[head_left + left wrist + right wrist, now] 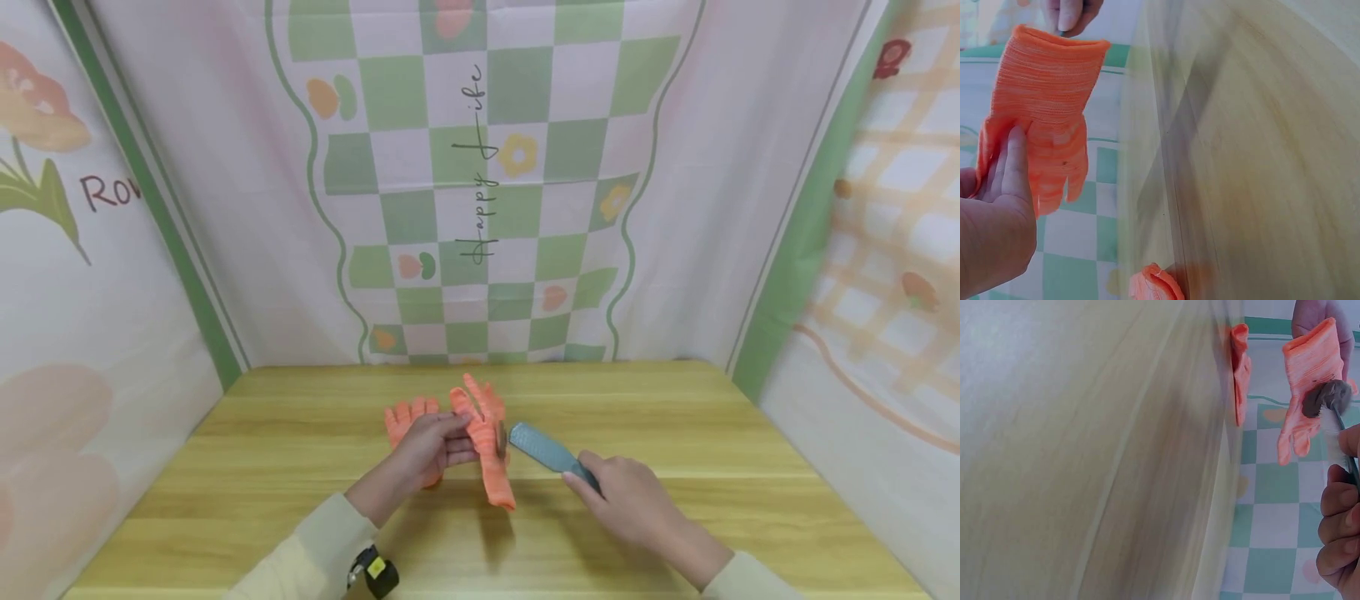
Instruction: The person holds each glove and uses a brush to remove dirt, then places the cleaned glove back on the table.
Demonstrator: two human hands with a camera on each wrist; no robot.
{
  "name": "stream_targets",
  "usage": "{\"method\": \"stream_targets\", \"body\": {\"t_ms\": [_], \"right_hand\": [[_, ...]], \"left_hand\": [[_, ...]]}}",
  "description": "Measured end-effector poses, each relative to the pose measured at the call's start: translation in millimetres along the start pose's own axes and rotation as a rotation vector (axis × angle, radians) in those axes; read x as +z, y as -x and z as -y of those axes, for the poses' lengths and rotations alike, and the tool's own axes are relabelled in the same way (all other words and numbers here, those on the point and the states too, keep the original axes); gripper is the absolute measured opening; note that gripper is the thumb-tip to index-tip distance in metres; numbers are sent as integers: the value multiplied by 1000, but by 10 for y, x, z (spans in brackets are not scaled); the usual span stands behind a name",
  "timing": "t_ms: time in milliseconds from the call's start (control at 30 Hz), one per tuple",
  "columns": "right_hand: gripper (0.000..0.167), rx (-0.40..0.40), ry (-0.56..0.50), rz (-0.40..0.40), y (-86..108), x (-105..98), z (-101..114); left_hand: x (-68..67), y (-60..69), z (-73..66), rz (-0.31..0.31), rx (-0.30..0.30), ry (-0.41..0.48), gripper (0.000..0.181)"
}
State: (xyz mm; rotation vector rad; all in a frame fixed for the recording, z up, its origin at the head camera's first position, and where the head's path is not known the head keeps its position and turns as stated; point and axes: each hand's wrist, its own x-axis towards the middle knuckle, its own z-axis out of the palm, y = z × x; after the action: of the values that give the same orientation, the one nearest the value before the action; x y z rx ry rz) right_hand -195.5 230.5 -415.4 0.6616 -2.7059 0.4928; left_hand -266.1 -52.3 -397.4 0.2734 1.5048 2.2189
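An orange knitted glove (491, 467) is held up above the table by the left hand (427, 450), thumb on one side and fingers on the other. In the left wrist view its cuff (1050, 47) points up and its fingers hang down. A dark grey-brown patch (1334, 397) marks the glove in the right wrist view. The right hand (637, 504) grips the handle of a blue-grey brush (543, 448); its white bristles (1333, 444) face the glove, close to the patch. Whether they touch it, I cannot tell. A second orange glove (401, 423) lies behind the left hand.
The wooden table (285, 467) has a curtain with green checks (517, 208) behind it and printed cloth on both sides. A black device with a yellow mark (381, 575) is at the left sleeve.
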Motion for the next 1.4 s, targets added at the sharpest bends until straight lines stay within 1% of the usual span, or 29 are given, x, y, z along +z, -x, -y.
{"method": "stream_targets", "body": {"t_ms": [67, 333, 500, 633, 733, 967, 1100, 1233, 1400], "right_hand": [[29, 2, -18, -1, -2, -13, 4], [31, -32, -72, -14, -16, -45, 73], [30, -64, -101, -28, -50, -41, 108], [30, -84, -108, -55, -61, -23, 120], [29, -98, -115, -66, -66, -12, 132], [29, -105, -134, -56, -77, 2, 171], [30, -106, -136, -58, -73, 8, 177], [30, -112, -128, -61, -57, 29, 149], [30, -108, -118, -48, -38, 63, 102]], "left_hand": [[0, -3, 2, -1, -5, 1, 20], [1, -19, 23, -6, -16, -15, 18], [10, -22, 22, -39, -28, -26, 15], [13, -20, 21, -56, -35, -28, 15], [18, -22, 28, -46, -28, -28, 15], [33, -42, 61, -5, -26, -15, 19], [32, -41, 68, -10, -27, -12, 19], [12, -31, 60, -23, -25, -13, 14], [-10, -34, 61, -45, -34, -27, 21]]}}
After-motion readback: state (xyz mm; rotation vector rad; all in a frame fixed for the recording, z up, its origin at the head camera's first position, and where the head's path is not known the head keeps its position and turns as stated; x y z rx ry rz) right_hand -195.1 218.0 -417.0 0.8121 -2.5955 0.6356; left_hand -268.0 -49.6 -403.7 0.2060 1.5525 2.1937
